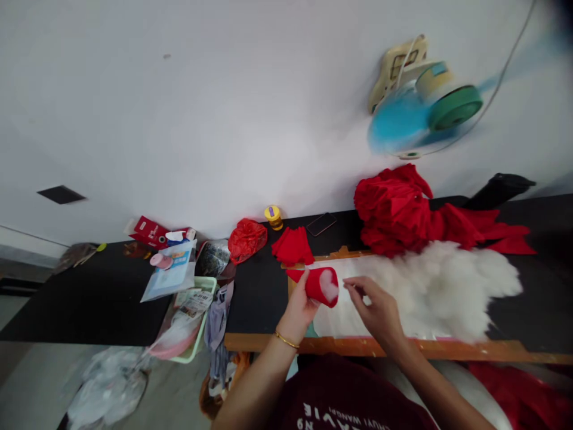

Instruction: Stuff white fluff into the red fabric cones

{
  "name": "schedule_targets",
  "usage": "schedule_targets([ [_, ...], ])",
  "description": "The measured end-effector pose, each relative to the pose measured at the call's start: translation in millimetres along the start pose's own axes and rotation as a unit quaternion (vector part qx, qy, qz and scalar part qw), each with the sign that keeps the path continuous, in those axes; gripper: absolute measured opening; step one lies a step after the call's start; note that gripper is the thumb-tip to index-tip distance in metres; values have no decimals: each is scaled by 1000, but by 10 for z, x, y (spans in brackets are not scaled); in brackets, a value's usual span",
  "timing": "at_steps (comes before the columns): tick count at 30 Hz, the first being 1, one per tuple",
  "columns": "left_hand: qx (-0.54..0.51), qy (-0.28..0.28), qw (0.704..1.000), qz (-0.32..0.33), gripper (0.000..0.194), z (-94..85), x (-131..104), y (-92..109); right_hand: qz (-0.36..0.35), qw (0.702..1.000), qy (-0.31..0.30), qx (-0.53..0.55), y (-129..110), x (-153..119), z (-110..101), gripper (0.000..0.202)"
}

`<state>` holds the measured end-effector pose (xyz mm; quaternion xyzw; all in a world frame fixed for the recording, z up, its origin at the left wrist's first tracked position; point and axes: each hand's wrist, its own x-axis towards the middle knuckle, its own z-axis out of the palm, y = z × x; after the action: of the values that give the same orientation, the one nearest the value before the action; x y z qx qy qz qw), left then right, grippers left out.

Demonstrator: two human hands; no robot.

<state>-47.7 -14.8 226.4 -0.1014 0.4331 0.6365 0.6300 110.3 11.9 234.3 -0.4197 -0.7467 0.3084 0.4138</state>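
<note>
My left hand (302, 304) is closed around a red fabric cone (319, 285), its wide open end turned right. White fluffy stuffing (330, 285) shows inside that opening. Just to the right, apart from the cone, my right hand (373, 307) has thumb and forefinger pinched together; whatever is between the fingertips is too small to make out. Right of this hand a big heap of loose white stuffing (452, 283) spreads over a white sheet (338, 319) on the table. Behind the cone lies a stack of red fabric pieces (293, 246).
A large pile of red fabric (394, 209) sits at the wall under a spinning blue fan (403, 122). A phone (321, 224), a yellow-lidded jar (274, 217) and a red plastic bag (248, 240) line the table's back. Left, a green basket (206, 283) stands by the black table (107, 304).
</note>
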Motion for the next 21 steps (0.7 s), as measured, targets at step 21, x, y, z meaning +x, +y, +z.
schedule_targets([
  [21,250,-92,949,167,24,146,-311,-255,179,925,-185,278,37,-234,276,18],
])
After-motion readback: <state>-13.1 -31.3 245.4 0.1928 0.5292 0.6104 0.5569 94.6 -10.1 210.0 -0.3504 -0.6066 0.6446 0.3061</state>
